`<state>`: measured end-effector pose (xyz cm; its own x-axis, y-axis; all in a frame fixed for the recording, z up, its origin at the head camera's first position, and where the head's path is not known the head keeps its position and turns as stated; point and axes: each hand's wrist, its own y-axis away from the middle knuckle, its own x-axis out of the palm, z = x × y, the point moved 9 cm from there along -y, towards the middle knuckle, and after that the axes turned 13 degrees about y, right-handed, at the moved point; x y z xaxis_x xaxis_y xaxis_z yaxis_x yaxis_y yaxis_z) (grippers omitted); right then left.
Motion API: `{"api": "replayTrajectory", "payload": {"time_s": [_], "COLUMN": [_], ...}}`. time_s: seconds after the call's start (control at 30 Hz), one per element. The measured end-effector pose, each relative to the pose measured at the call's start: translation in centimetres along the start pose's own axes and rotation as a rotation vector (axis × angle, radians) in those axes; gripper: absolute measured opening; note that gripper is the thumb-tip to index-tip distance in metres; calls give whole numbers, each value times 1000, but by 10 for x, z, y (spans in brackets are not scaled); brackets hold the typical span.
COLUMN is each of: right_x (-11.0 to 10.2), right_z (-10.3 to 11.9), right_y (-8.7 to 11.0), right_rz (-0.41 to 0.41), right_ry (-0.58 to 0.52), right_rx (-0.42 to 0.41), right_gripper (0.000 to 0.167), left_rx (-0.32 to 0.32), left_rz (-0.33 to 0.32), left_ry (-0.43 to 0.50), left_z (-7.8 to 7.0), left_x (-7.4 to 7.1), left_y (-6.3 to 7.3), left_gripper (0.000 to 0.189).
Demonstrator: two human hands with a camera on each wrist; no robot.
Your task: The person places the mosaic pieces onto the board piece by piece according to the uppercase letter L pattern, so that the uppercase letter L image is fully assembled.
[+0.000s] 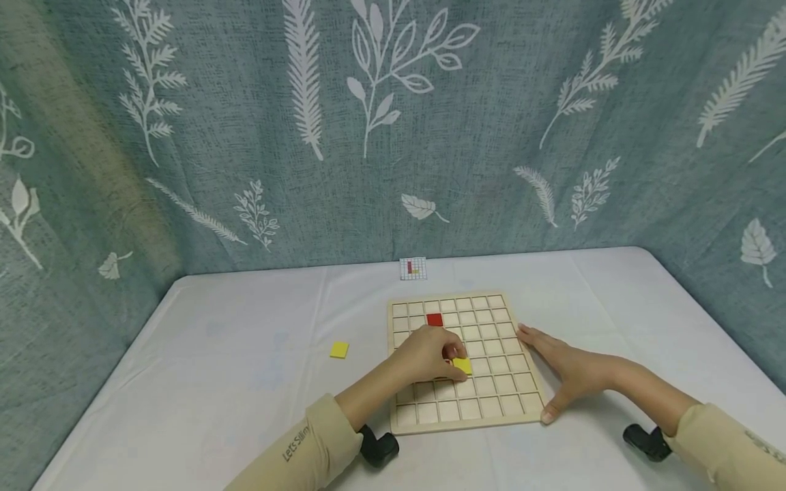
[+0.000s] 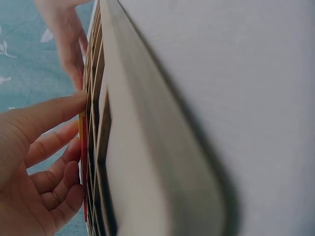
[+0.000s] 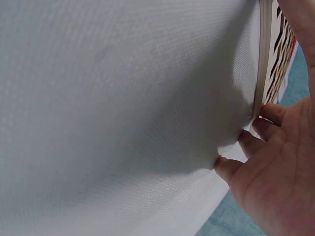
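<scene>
A wooden grid board (image 1: pixel 510 402) lies flat on the white table, divided by thin strips into small square cells. Over its middle, my left hand (image 1: pixel 430 354) pinches a yellow square tile (image 1: pixel 462 366) between thumb and fingers, low at the cells. A red tile (image 1: pixel 434 320) sits in an upper cell; more red shows below the left fingers, partly hidden by the hand. In the left wrist view, the thumb (image 2: pixel 64 110) touches the board's strips. My right hand (image 1: pixel 574 372) is spread along the board's right side, fingertips and thumb touching its edge.
Left of the board, another yellow tile (image 1: pixel 339 350) lies on the tablecloth (image 1: pixel 245 361). Behind the board is a small card (image 1: pixel 413 269) printed with a grid and red and yellow squares. A green leaf-patterned curtain (image 1: pixel 245 136) hangs behind the table.
</scene>
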<state>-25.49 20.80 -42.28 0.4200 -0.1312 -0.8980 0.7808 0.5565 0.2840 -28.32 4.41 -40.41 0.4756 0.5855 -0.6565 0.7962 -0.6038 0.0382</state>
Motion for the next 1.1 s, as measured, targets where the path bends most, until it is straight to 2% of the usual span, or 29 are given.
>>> {"api": "replayTrajectory", "payload": {"time_s": [0.5, 0.73, 0.83, 1.1], "right_x": [-1, -1, -1, -1], "right_z": [2, 2, 2, 4], "right_y": [1, 1, 1, 1], "right_rz": [1, -8, -13, -15], "right_ry": [-33, -12, -9, -15], "right_rx": [-8, -1, -4, -8], "right_gripper": [132, 133, 133, 132], "left_rx": [19, 36, 42, 16], "left_rz": [7, -4, 1, 40], "left_ry": [-29, -38, -13, 130], "left_z": [-3, -5, -5, -5], "left_x": [-1, -3, -5, -9], "left_y": [3, 5, 6, 8], "left_gripper": [22, 20, 21, 22]}}
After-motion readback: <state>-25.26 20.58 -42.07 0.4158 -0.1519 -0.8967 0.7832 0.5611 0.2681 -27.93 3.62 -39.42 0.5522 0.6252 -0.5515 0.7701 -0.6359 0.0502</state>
